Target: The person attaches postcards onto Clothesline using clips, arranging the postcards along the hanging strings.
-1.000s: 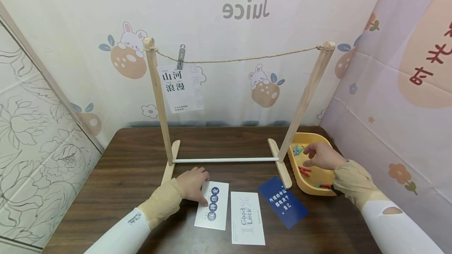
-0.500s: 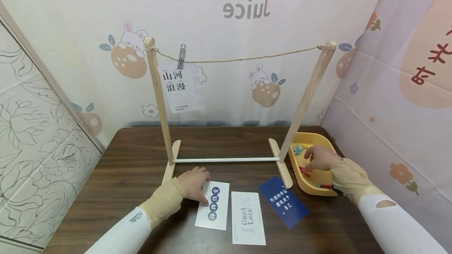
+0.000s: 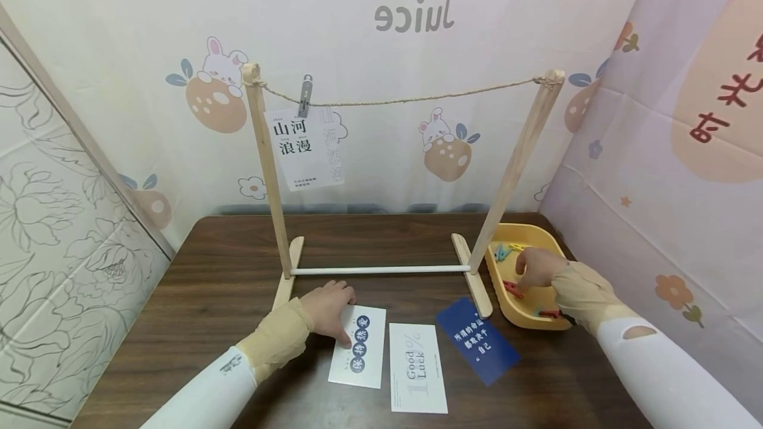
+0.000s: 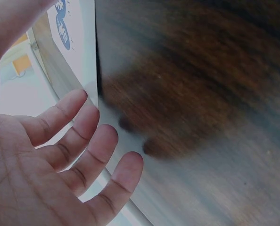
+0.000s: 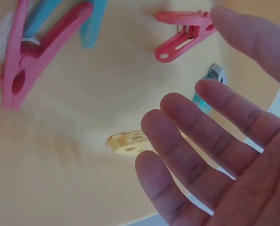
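Observation:
My left hand (image 3: 330,310) rests at the left edge of a white card with blue circles (image 3: 369,373) on the table. Its fingers are loosely bent and, in the left wrist view, grip nothing. My right hand (image 3: 541,267) reaches into a yellow tray (image 3: 517,318). Its thumb tip is at one end of a red clothespin (image 5: 182,18); contact cannot be told. The other fingers are spread apart from it. A blue clothespin (image 5: 203,102) and a yellow clothespin (image 5: 127,143) lie partly behind those fingers. A larger pinkish-red clothespin (image 5: 34,63) lies farther off in the tray.
A wooden rack with a rope (image 3: 405,100) stands at the back. A grey clothespin (image 3: 305,96) holds a white card (image 3: 306,167) on the rope's left part. A "Good Luck" card (image 3: 417,382) and a blue card (image 3: 479,343) lie in front of the rack.
My right hand has moved slightly left and lower in the tray, over the red clothespin. The left hand has stayed at the white card.

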Motion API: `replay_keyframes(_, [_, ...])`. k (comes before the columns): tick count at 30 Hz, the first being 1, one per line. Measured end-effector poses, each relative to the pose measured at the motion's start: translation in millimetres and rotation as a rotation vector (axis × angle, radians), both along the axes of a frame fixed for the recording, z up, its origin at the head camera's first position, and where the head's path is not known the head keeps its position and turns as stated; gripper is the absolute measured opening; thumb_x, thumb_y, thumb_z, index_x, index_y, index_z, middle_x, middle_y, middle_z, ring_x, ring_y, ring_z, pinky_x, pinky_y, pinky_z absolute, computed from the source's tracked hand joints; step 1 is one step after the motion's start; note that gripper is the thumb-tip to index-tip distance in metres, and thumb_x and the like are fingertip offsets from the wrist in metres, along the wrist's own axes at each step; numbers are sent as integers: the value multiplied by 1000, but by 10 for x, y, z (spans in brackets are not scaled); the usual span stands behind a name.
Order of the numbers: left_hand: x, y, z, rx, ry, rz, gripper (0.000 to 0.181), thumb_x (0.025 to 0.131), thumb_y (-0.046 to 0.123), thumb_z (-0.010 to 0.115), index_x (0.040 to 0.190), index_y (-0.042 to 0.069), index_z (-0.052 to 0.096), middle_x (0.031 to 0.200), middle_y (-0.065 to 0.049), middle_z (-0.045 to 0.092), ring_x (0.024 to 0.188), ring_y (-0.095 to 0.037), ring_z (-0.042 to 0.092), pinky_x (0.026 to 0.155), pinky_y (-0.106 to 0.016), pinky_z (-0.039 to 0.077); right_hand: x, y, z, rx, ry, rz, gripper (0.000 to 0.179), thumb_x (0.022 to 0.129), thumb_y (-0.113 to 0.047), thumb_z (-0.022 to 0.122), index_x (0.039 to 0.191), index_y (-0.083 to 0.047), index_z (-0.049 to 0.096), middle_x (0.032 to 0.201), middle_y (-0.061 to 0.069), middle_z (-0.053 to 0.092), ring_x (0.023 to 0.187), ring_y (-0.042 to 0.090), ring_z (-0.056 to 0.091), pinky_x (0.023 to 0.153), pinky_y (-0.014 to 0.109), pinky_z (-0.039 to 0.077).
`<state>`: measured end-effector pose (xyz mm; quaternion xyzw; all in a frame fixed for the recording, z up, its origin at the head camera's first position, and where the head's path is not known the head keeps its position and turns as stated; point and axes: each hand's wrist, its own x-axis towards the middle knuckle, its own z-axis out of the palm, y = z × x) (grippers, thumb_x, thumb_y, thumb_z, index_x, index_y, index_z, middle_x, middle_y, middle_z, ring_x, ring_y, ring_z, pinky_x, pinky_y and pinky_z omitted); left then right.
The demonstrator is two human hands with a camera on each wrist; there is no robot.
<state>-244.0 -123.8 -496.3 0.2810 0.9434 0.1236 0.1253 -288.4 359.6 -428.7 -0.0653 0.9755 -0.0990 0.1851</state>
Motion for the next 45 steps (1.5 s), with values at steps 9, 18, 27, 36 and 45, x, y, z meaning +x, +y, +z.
replay_keyframes(9, [-26, -14, -19, -10, 2, 3, 77, 61, 43, 107, 122, 10, 72, 112, -1, 64, 104, -19, 58, 98, -43, 56, -68, -41, -9, 42, -33, 12, 35, 78, -17, 90, 97, 3, 69, 91, 12, 66, 82, 26, 58, 69, 35, 49])
replay_keyframes(18, [-3, -10, -7, -9, 9, 6, 74, 62, 45, 107, 118, 13, 71, 110, 1, 59, 105, -19, 56, 97, -44, 56, -92, -41, -130, 89, -58, 20, 35, 72, -17, 95, 88, -4, 67, 84, 6, 64, 78, 23, 56, 65, 31, 46])
replay_keyframes(27, [18, -16, 15, 6, 13, -8, 74, 61, 43, 108, 116, 12, 68, 109, 0, 59, 104, -20, 56, 95, -45, 56, -240, 36, -357, 125, -34, 78, 34, 72, -18, 96, 82, -6, 66, 78, 5, 62, 71, 21, 55, 61, 30, 45])
replay_keyframes(36, [15, -16, 24, -2, 22, -13, 77, 61, 43, 107, 118, 13, 65, 109, 1, 65, 104, -21, 61, 95, -45, 56, -327, 31, -459, 172, -13, 94, 39, 69, -18, 99, 82, -7, 64, 77, 5, 61, 72, 23, 55, 63, 32, 46])
replay_keyframes(45, [1, -46, 24, 25, -8, -21, 79, 63, 39, 107, 121, 10, 63, 111, -1, 66, 100, -19, 64, 92, -39, 57, -551, 367, -785, 180, 34, 157, 26, 73, -23, 86, 73, -13, 62, 66, -2, 54, 61, 17, 50, 54, 27, 35])
